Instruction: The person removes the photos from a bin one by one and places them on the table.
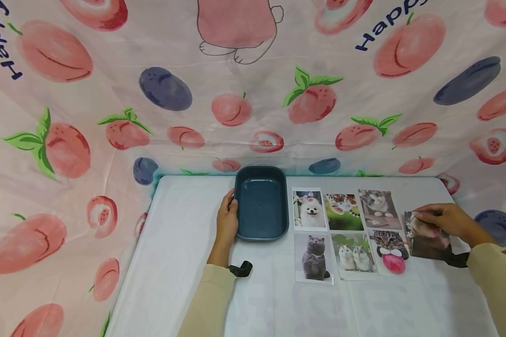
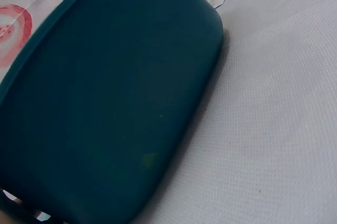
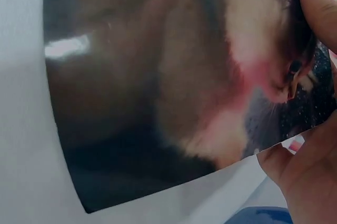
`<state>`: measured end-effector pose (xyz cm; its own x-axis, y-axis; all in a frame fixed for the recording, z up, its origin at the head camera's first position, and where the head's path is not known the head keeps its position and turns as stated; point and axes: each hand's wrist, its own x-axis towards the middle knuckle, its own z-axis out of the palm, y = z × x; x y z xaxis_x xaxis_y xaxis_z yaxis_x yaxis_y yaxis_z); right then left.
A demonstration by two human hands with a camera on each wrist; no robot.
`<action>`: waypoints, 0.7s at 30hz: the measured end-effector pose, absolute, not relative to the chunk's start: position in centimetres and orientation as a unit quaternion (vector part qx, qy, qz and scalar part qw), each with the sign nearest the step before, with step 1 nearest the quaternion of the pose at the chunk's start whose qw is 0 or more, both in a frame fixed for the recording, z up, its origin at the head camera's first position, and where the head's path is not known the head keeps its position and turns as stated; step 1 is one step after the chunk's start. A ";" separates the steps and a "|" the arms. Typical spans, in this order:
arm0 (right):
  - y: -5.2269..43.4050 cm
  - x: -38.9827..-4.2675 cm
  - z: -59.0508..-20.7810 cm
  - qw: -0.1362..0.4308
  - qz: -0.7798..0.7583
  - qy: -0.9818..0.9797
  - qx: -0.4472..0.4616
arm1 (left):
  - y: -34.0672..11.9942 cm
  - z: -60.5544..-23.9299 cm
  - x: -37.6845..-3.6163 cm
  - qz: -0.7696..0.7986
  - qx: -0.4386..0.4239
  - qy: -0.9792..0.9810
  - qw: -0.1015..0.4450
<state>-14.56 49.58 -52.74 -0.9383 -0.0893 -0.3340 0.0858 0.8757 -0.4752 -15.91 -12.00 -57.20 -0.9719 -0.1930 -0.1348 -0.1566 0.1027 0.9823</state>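
Note:
My left hand [image 1: 226,220] grips the left side of a dark teal plastic basin [image 1: 261,235]. In the left wrist view the basin's outer wall [image 2: 121,97] fills much of the picture, with a bit of the fingers at the lower left corner. At the right, my right hand [image 1: 446,220] pinches a glossy animal photo card [image 1: 430,241] between thumb and fingers. Up close in the right wrist view, this card [image 3: 131,113] is slightly bent and tilted, showing pale fur and a dark area. The basin's inside shows nothing but its bare floor.
Several animal photo cards lie in two rows right of the basin, among them a white dog [image 1: 310,210], a tiger cub [image 1: 344,213], a grey cat [image 1: 314,260] and two white rodents [image 1: 356,257]. The white table [image 1: 181,224] meets a fruit-printed cloth [image 1: 236,154] behind.

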 end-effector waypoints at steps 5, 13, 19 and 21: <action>49.1 -14.5 -53.4 0.177 -0.266 0.948 0.003 | -12.1 -57.2 -15.8 -0.665 0.119 -0.737 0.012; 48.3 -14.6 -54.0 0.172 -0.271 0.947 0.017 | -12.0 -57.2 -15.8 -0.665 0.116 -0.738 0.019; 47.9 -14.6 -54.1 0.173 -0.269 0.947 0.029 | -11.8 -57.2 -15.9 -0.667 0.111 -0.737 0.019; 47.6 -14.6 -53.9 0.171 -0.271 0.947 0.029 | -11.8 -57.2 -15.8 -0.667 0.111 -0.736 0.018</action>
